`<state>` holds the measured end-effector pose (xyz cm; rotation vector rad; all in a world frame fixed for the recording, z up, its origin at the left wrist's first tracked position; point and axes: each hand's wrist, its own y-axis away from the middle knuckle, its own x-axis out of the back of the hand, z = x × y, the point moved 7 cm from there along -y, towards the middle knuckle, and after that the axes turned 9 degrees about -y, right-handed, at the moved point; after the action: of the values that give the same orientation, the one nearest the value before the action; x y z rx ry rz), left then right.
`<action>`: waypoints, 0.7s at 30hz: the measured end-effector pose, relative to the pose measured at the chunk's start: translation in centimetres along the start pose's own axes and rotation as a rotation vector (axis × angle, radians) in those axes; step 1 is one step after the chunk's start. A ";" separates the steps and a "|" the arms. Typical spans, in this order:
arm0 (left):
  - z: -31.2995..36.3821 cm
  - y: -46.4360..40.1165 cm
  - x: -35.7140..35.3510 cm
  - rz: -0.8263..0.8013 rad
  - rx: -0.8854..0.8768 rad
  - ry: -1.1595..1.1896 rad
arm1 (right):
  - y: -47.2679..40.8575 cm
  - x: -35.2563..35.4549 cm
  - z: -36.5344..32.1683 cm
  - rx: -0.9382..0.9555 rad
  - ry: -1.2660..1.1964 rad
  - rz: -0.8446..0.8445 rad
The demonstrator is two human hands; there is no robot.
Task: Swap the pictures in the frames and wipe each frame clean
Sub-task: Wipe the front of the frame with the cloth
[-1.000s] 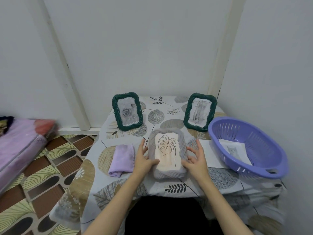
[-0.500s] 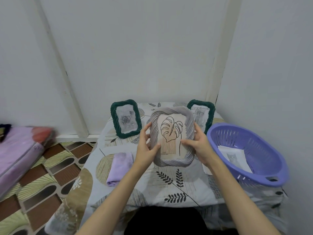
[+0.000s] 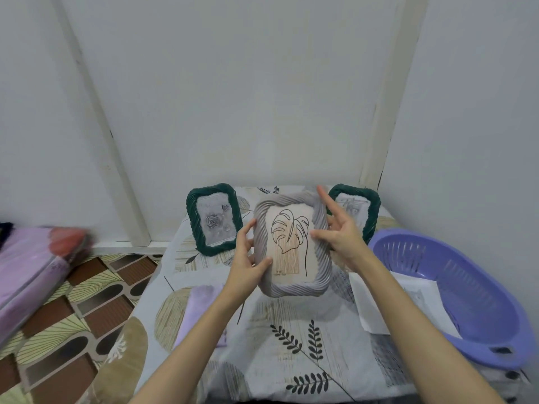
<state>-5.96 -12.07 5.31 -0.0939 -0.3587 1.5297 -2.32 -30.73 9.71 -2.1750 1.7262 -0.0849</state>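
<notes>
The left hand (image 3: 248, 265) grips the grey frame (image 3: 291, 243) above the counter (image 3: 291, 345); the right hand (image 3: 339, 237) touches it, fingers straight. Its small printed caption is unreadable.

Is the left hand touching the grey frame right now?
Touching. The head view shows the left hand gripping the grey frame at its left edge, thumb on the front.

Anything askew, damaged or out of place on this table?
Nothing damaged or spilled. The grey frame is held tilted above the table, gripped by the left hand, with the right hand at its other edge. A loose white sheet lies partly under the purple basket.
</notes>
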 end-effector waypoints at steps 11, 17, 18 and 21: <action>-5.7 -12.7 0.8 0.061 0.033 -0.090 | -12.3 3.1 5.8 -0.132 0.002 0.072; -10.1 -16.4 -0.1 0.082 0.059 -0.144 | -15.8 4.6 9.4 -0.152 0.085 0.118; -10.5 -16.9 -0.4 0.081 0.056 -0.149 | -16.1 4.8 9.7 -0.153 0.097 0.125; -11.4 -18.0 -1.0 0.087 0.042 -0.169 | -17.0 5.6 10.4 -0.151 0.122 0.144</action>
<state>14.51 -12.08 -0.56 0.0540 -0.4614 1.6353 17.67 -30.34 4.43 -2.1825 2.0119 -0.0521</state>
